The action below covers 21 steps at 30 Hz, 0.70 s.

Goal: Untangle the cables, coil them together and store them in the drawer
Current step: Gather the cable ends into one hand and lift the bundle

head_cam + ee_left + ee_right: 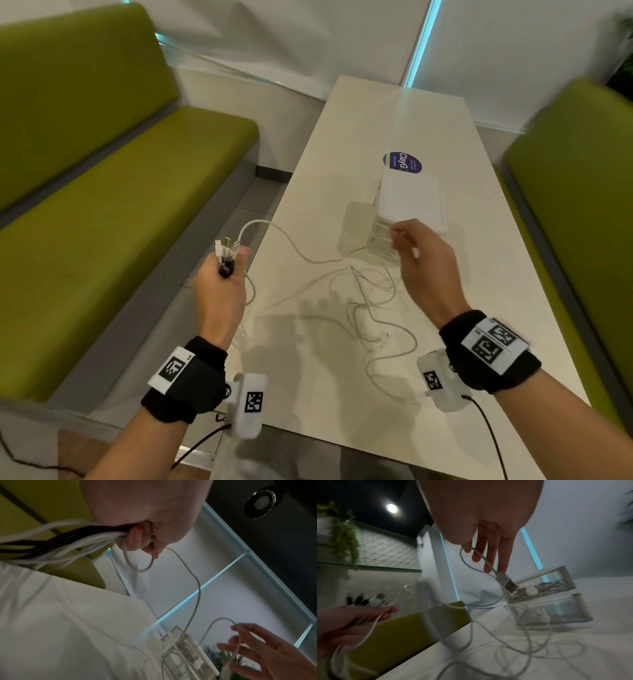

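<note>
My left hand is held off the table's left edge and grips a bundle of white and black cable ends, plugs pointing up. From that fist the cords trail back. My right hand hovers in front of the small drawer unit and pinches one white cable near its USB plug, with the fingers fairly straight. Loose white cable lies in tangled loops on the table and runs up to both hands. Coiled cables show inside the unit's upper drawer.
The white table is long and narrow, with green benches on the left and right. A purple round sticker lies behind the drawer unit. The left hand hangs over the gap between bench and table.
</note>
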Available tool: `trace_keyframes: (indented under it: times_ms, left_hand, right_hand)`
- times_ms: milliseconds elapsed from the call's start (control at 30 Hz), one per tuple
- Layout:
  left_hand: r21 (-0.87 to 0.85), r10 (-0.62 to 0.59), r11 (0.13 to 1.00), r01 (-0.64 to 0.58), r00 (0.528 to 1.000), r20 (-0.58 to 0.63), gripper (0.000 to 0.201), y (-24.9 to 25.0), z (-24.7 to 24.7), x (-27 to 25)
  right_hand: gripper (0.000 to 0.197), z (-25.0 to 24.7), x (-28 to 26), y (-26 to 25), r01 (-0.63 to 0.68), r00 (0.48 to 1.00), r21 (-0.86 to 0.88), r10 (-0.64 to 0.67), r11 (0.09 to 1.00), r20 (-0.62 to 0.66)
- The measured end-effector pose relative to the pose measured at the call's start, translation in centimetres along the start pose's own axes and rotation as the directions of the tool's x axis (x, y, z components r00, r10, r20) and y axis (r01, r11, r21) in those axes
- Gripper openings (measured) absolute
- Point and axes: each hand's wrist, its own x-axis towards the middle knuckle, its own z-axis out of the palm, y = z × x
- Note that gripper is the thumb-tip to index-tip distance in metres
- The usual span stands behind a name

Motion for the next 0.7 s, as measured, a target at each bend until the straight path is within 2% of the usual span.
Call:
trace_keyframes:
  times_ms: [100,167,200,267,333,400,533,700]
  left_hand:
    - [-0.028,0.011,1.0,-0.011,1.0,-0.007,0.031,0.1,-0.1,-0.1]
    - [-0.052,-0.002,0.999,0.001,1.0,-0.009,0.027,0.1,-0.2,0.0]
    - [-0.066,-0.007,0.998,0.007,1.0,-0.013,0.026,0.0,-0.3,0.1]
    - [-0.067,0.001,0.998,-0.005,0.999,-0.053,0.029,-0.5,-0.9,0.5]
    - [-0.055,0.017,0.998,-0.023,0.994,-0.107,0.03,-1.0,-1.5,1.0]
    - [-0.063,0.028,0.997,-0.037,0.988,-0.149,0.027,-1.0,-2.1,1.3]
    - [-0.089,0.024,0.995,-0.05,0.962,-0.271,0.02,-0.8,-3.9,3.3]
    - [-0.124,0.001,0.99,-0.07,0.875,-0.484,0.026,-0.3,-6.8,6.6]
  right_hand:
    - [0.011,2.2,-0.5,-2.2,0.221,0.97,0.027,-0.223,0.975,0.097]
    - [0.015,3.6,-1.1,-3.4,0.322,0.915,0.053,-0.325,0.945,0.24]
    - [0.016,4.3,-1.4,-3.7,0.338,0.888,0.04,-0.333,0.94,0.317]
    - [0.018,5.6,-1.8,-3.6,0.312,0.872,-0.067,-0.258,0.948,0.416]
    - [0.025,6.1,-1.7,-3.4,0.187,0.896,-0.196,-0.086,0.963,0.435]
    - [0.03,5.9,-1.4,-3.4,0.073,0.897,-0.267,0.054,0.961,0.438]
    - [0.035,5.3,-1.3,-3.8,0.038,0.884,-0.345,0.13,0.938,0.449]
    - [0.038,5.6,-1.3,-4.2,0.008,0.839,-0.33,0.174,0.944,0.516]
